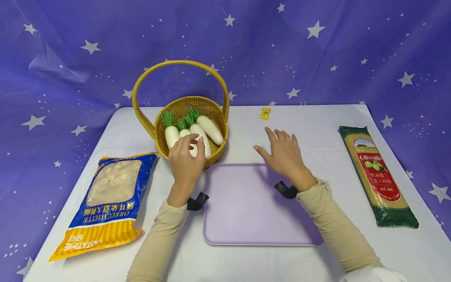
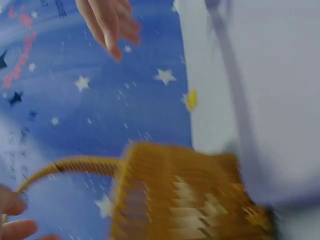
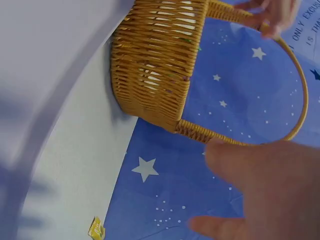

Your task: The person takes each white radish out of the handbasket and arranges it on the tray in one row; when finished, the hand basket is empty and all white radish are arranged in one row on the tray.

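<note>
My left hand (image 1: 186, 159) hovers at the near side of a wicker basket (image 1: 215, 156), thumb and bent fingers apart, with nothing seen between them. Inside that basket lie several white radishes (image 1: 210, 129) with green tops, some partly covered by the hand. To the right, my right hand (image 1: 284, 156) is held above the far edge of a light purple tray (image 1: 246, 211), fingers spread and holding nothing. In the right wrist view, the basket's side (image 3: 155, 65) and part of the right hand (image 3: 270, 185) show. The left wrist view is blurred.
A blue and yellow bag of orecchiette pasta (image 1: 114, 184) lies at the left. On the right is a long pack of spaghetti-like pasta (image 1: 380, 176). A small yellow wrapped candy (image 1: 266, 113) sits near the table's back edge. The basket's tall handle (image 1: 179, 62) arches upward.
</note>
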Demonstrator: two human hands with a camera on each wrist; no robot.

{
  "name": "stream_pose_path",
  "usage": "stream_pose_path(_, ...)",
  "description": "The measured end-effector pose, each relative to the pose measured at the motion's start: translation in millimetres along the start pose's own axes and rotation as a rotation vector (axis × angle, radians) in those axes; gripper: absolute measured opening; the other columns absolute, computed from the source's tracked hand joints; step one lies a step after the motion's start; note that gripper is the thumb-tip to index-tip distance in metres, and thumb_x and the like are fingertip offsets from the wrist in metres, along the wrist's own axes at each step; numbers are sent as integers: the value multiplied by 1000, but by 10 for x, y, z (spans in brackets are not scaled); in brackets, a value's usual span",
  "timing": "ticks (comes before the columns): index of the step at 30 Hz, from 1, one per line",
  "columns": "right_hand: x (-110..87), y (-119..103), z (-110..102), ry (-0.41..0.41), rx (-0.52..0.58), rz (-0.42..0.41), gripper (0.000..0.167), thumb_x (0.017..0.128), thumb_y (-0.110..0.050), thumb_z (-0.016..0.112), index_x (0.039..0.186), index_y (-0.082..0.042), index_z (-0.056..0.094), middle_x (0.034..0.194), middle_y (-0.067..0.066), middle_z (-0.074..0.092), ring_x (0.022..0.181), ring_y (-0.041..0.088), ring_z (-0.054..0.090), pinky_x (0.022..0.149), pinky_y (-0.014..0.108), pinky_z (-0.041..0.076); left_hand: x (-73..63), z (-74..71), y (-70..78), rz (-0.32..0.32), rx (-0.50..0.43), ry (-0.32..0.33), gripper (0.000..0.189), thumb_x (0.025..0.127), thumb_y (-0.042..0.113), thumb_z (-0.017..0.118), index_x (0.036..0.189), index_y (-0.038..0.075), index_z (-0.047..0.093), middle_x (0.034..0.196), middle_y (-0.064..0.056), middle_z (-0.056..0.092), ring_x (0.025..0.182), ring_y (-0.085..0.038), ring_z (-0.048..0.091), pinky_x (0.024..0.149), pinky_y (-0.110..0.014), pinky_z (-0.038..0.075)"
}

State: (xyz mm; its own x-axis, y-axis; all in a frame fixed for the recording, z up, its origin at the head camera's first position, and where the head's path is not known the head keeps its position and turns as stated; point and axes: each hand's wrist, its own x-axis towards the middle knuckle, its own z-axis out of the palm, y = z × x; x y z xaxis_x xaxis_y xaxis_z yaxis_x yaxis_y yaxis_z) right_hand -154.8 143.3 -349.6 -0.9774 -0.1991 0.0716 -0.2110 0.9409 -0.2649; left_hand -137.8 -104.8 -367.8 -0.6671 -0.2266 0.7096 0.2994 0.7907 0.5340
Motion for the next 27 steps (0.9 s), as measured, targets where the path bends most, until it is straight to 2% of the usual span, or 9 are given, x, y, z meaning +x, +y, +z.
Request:
stream_pose_path(2,-12,-1,9,12,18,4,65,87,-52,45,136,-9,40,122,21,55,106,38,54,89,50,40,-43,-24,-117,-30,-5,95,24,85,26,57,94,5,65,85,-11,63,77,-28,55,68,-37,40)
stream_pose_path(4,-21,0,27,-2,60,7,59,88,-50,47,130,-9,47,112,17,62,91,33,61,72,45,46,-98,-38,-249,-73,-10,160,26,84,24,59,99,2,62,95,-16,57,89,-32,50,78,-39,38)
stream_pose_path(5,-22,2,41,-21,93,13,56,88,-49,47,129,-11,49,109,15,64,87,31,63,67,43,47,-125,-39,-318,-96,-16,180,28,84,23,59,101,1,60,101,-18,53,95,-33,46,84,-41,36)
stream_pose_path(7,-18,15,83,-71,182,31,53,88,-48,47,127,-13,51,110,12,65,89,27,64,66,41,48,-177,-30,-450,-154,-36,198,30,83,20,60,104,0,57,110,-21,45,106,-34,38,92,-44,30)
stream_pose_path(11,21,54,223,-138,398,59,47,89,-45,49,122,-12,55,107,11,66,95,25,63,77,41,48,-258,2,-654,-297,-115,159,29,82,16,57,107,1,54,126,-19,32,120,-31,24,101,-46,20)
stream_pose_path(16,94,83,444,-252,764,93,40,90,-34,51,120,-7,55,105,17,66,89,26,65,75,36,49,-344,31,-789,-431,-211,66,33,86,20,53,117,8,57,143,-16,24,133,-32,19,105,-50,18)
stream_pose_path(20,146,18,580,-396,1149,121,43,91,-28,50,125,-2,48,106,15,64,85,20,66,72,32,51,-373,43,-830,-458,-270,4,37,90,25,49,124,11,52,148,-17,20,138,-32,17,108,-50,17)
stream_pose_path(22,170,-56,626,-467,1333,102,46,93,-26,48,130,1,43,106,10,64,86,17,65,74,30,51,-373,46,-839,-454,-287,-9,37,90,26,48,124,10,51,147,-17,23,138,-31,18,109,-49,17)
stream_pose_path(27,297,-350,640,-595,1783,30,51,96,-21,40,137,4,26,116,10,56,104,20,58,92,32,45,-361,56,-851,-438,-301,-21,36,91,25,47,122,7,50,137,-18,36,135,-28,24,109,-47,19)
